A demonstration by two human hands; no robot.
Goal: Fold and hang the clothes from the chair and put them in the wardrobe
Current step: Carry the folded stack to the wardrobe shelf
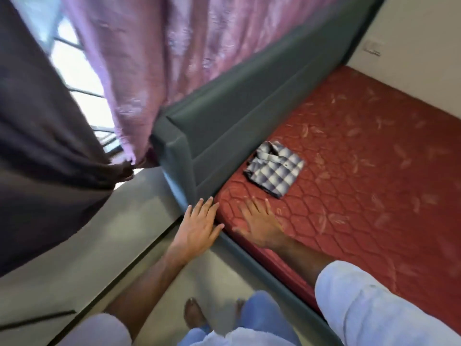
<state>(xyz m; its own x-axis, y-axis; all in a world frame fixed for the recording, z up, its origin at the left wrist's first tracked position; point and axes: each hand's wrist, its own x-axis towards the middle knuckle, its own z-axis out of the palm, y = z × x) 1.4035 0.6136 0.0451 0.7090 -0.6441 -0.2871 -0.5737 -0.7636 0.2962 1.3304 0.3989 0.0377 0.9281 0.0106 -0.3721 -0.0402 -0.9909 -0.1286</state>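
Red mattress (pixel 361 171) bears folded checked shirt (pixel 274 168), collar toward headboard (pixel 224 121); both hands (pixel 202 221) wide, empty.

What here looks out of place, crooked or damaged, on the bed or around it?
Nothing looks damaged or spilled. The folded checked shirt lies at an angle on the red mattress, near the grey headboard, not squared to the mattress edge. The left hand and right hand are open and hold nothing.
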